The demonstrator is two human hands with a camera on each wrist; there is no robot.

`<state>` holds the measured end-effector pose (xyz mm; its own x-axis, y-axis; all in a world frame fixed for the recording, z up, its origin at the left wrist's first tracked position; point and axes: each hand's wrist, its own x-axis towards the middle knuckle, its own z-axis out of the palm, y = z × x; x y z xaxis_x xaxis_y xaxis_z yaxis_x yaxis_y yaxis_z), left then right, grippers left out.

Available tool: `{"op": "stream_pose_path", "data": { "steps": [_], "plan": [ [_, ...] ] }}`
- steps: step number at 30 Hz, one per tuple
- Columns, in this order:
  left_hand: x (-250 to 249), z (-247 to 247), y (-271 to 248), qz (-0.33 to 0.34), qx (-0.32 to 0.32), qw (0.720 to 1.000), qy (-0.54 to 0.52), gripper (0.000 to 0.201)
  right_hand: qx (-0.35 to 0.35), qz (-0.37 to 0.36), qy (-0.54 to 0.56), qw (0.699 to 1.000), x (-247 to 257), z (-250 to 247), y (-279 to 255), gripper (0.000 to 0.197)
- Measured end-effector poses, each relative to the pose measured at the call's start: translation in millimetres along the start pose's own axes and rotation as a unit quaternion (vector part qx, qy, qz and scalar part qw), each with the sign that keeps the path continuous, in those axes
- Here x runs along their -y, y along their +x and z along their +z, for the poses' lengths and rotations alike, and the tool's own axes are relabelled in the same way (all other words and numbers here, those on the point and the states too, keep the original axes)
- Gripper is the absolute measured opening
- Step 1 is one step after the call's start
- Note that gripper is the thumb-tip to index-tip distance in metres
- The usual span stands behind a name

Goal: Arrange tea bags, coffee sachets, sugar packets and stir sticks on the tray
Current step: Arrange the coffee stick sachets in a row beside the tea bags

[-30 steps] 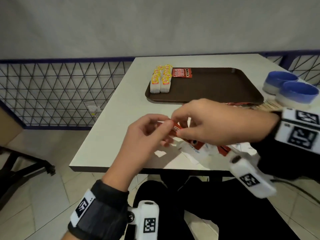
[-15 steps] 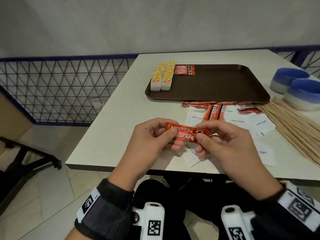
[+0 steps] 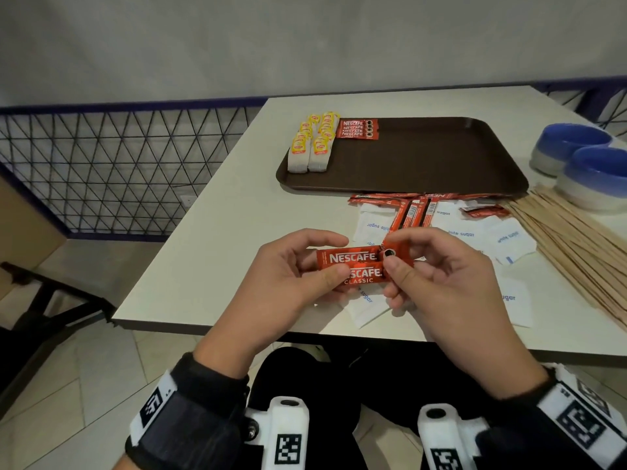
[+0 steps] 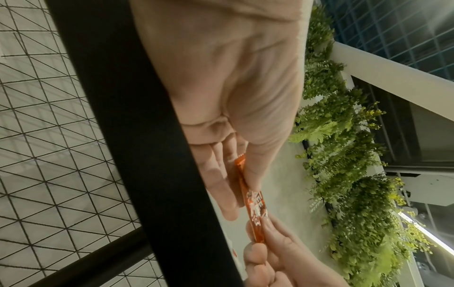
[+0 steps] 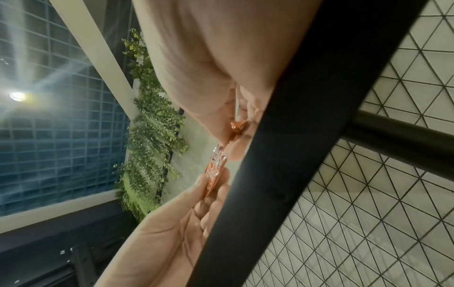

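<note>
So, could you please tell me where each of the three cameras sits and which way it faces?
Head: on the person's head, looking forward and down at the table, tray, both hands and banded wrists.
Left wrist: on the left wrist, looking along the left hand at the coffee sachets it pinches.
Right wrist: on the right wrist, looking along the right hand at the same sachets.
Shared: all three show the sachets, pinched at one end by each hand; both wrist views also show the opposite hand's fingers.

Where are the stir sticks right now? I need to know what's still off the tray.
In the head view, the stir sticks lie on the table's right side, off the tray, beside the sugar packets.
</note>
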<state>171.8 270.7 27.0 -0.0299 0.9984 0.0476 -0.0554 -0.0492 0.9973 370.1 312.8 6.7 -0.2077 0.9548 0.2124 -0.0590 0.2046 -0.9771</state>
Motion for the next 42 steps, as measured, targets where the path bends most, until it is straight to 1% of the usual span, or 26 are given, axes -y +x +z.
{"op": "stream_pose_path", "data": {
  "steps": [2,4,7,10,12,14,17,24,28,32,36,42],
  "plan": [
    [1,0,0,-0.003,-0.007,1.000,-0.010,0.031,-0.002,0.001,-0.008,1.000,0,0,-1,0.025],
    [2,0,0,-0.005,-0.009,1.000,-0.015,0.034,-0.009,-0.023,-0.012,1.000,0,2,-4,0.023],
    [2,-2,1,0.000,-0.018,1.000,0.001,0.039,-0.051,-0.082,-0.019,0.995,0,2,-9,0.018],
    [3,-3,2,0.002,-0.024,1.000,0.010,0.040,-0.079,-0.089,0.008,0.993,1,0,-10,0.019],
    [3,-3,1,0.003,-0.028,1.000,0.012,0.040,-0.082,-0.096,0.010,0.992,3,0,-11,0.022],
    [4,-3,1,0.006,-0.031,0.999,0.016,0.039,-0.067,-0.100,0.001,0.993,2,1,-11,0.023],
    [4,-4,-1,0.009,-0.034,0.999,0.024,0.036,-0.046,-0.094,-0.036,0.994,-1,3,-12,0.022],
    [2,-7,-3,0.016,-0.018,1.000,-0.003,0.032,-0.053,-0.059,-0.027,0.996,-4,5,-11,0.022],
    [1,-5,-4,0.026,-0.036,0.999,-0.018,0.032,-0.044,-0.071,-0.051,0.995,-4,4,-12,0.022],
    [2,-3,-4,0.034,-0.054,0.998,-0.014,0.028,-0.037,-0.075,-0.074,0.994,-6,4,-11,0.021],
    [3,-3,-5,0.035,-0.061,0.997,-0.011,0.027,-0.032,-0.061,-0.072,0.995,-5,4,-10,0.020],
    [3,-3,-5,0.037,-0.072,0.997,-0.011,0.027,-0.018,-0.042,-0.041,0.998,-4,6,-9,0.020]
  ]
}}
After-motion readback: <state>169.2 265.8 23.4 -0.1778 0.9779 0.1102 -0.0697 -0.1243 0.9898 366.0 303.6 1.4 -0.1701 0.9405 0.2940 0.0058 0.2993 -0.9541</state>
